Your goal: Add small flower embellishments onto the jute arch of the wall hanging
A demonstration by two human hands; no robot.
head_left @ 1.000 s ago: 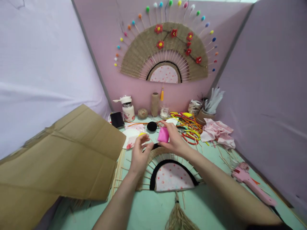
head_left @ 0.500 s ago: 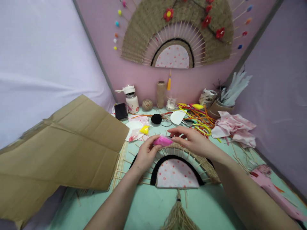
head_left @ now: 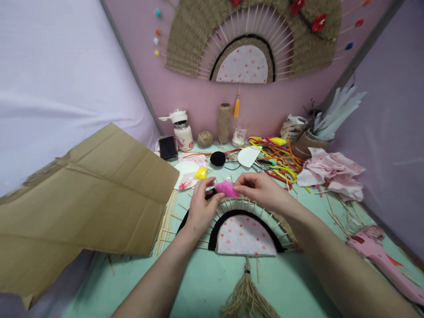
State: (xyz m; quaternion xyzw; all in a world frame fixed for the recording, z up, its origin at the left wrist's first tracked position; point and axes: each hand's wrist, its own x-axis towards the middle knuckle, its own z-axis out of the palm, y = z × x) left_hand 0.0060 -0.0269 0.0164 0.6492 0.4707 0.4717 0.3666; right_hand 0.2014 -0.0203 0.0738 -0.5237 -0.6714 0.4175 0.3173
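- Over the half-made fan (head_left: 244, 234) on the green table (head_left: 205, 287), my hands meet on a pink packet (head_left: 226, 188).
- My left hand (head_left: 201, 206) pinches the packet's left end with thumb and fingertips; my right hand (head_left: 261, 190) pinches its right end. Both are closed on it, so it hangs between them, just clear of the fan's sticks.
- I read the packet's long axis as running left to right, slightly down toward the right, straight across my view. Neither hand is nearer; each has one end.
- Just beyond the left hand lies a yellow lump (head_left: 200, 173) on a white disc (head_left: 185, 170), with a black pompom (head_left: 217, 158) behind it.
- Pipe cleaners (head_left: 281, 161) sprawl beyond the right hand; pink cloth (head_left: 331, 172) sits farther right, and a pink glue gun (head_left: 380, 260) lies near the right forearm.
- Cardboard (head_left: 86, 198) covers the left side. A finished fan (head_left: 251, 39) hangs on the wall.
- A bottle (head_left: 181, 130) at the back carries a red pattern, but I can read no lettering on it or on the packet.
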